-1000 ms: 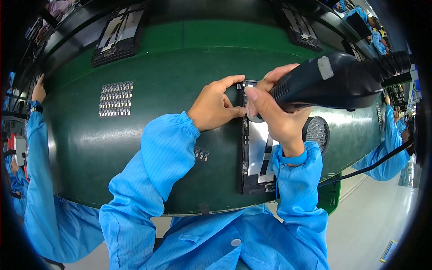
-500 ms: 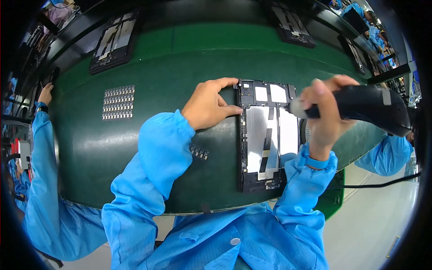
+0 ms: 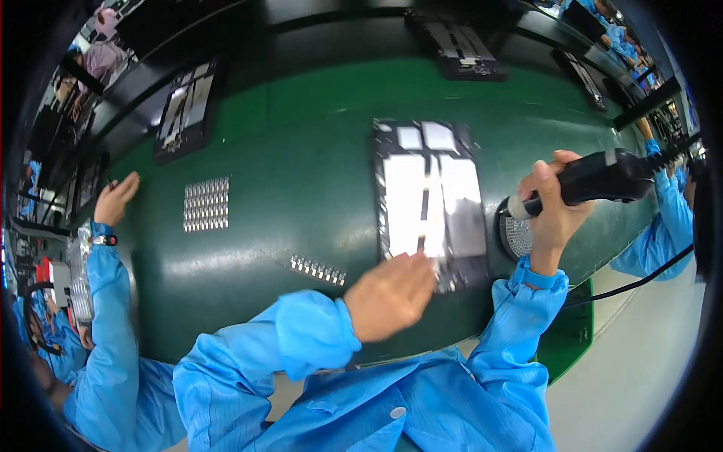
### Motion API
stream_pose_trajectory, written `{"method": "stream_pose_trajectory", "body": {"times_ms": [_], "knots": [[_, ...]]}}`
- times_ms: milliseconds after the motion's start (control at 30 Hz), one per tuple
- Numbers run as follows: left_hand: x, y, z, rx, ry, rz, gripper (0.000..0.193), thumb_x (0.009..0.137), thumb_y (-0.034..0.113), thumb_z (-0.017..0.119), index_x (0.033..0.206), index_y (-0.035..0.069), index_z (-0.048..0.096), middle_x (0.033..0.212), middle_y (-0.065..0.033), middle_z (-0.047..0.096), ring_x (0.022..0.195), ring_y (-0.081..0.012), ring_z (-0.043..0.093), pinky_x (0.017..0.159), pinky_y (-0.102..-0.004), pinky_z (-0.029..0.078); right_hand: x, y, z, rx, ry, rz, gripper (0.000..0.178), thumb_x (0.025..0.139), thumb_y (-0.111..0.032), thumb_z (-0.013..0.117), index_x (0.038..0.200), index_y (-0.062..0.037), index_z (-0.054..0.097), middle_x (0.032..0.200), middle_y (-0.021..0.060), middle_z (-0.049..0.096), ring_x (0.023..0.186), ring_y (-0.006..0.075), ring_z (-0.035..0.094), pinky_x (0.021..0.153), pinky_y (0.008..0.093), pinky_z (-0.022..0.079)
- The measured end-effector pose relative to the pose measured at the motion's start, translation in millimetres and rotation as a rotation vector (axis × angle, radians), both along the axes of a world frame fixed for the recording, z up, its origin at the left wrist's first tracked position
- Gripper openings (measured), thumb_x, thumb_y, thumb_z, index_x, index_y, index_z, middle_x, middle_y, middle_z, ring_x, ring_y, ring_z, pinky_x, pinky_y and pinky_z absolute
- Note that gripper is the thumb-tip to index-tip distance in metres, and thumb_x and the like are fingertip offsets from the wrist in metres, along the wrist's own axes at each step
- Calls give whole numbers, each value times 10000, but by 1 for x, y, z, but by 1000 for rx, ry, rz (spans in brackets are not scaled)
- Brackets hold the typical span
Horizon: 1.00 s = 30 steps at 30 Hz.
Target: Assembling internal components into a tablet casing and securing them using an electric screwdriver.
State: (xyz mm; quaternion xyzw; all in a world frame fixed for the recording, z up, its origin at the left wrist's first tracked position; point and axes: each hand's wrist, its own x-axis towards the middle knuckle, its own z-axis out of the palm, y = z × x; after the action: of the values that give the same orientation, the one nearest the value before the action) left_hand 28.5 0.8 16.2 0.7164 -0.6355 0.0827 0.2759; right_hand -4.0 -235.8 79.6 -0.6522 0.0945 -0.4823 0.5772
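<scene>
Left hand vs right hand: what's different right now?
- Grip: the left hand is open with fingers extended; the right hand is wrapped around a black tool.
- Place: the left hand is over the near end of the middle device, contact unclear; the right hand is off to that device's right.

Shared: both come out of blue sleeves.

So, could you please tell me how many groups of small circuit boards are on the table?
2: a large group at left, a small group near the left hand; others may be hidden.
</scene>
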Motion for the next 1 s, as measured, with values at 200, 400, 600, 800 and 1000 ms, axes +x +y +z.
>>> {"method": "stream_pose_trajectory", "body": {"times_ms": [200, 400, 600, 800, 1000], "knots": [[141, -21, 2, 1, -17, 375, 331, 736, 165, 728, 1019, 20, 636, 1066, -171, 640, 1036, -343, 602, 877, -412, 495, 2, 5, -13, 59, 57, 109, 334, 752, 44, 719, 1028, 20, 533, 622, 33, 582, 507, 104, 547, 478, 225, 417], [243, 18, -13, 242, -198, 825, 373, 841, 175, 608, 1195, 70, 553, 1276, -132, 525, 1254, -329, 425, 1012, -512, 371, -3, 13, -20, 131, 46, 279, 345, 785, -57, 696, 1068, 34, 521, 644, 54, 577, 537, 122, 562, 508, 243, 449], [216, 8, 5, 251, -114, 818, 428, 845, 199, 617, 1223, 11, 550, 1352, -214, 456, 1280, -378, 391, 1027, -501, 346, 9, 7, -29, 245, -15, 507, 707, 881, -594, 488, 1134, 66, 505, 707, 89, 578, 585, 138, 567, 543, 265, 481], [193, -54, 15, 219, -56, 545, 498, 855, 313, 625, 1227, -8, 543, 1384, -227, 413, 1305, -380, 361, 1047, -511, 317, 11, 7, -27, 194, 48, 648, 604, 896, -557, 494, 1047, 26, 543, 648, 69, 568, 522, 116, 542, 480, 251, 456], [216, -145, -26, 102, 13, 311, 484, 856, 303, 618, 1219, -8, 546, 1373, -215, 435, 1300, -379, 371, 1046, -519, 314, 3, 10, -22, 193, 28, 695, 419, 915, -439, 538, 873, -22, 531, 637, 25, 548, 534, 79, 531, 473, 235, 435]]}}
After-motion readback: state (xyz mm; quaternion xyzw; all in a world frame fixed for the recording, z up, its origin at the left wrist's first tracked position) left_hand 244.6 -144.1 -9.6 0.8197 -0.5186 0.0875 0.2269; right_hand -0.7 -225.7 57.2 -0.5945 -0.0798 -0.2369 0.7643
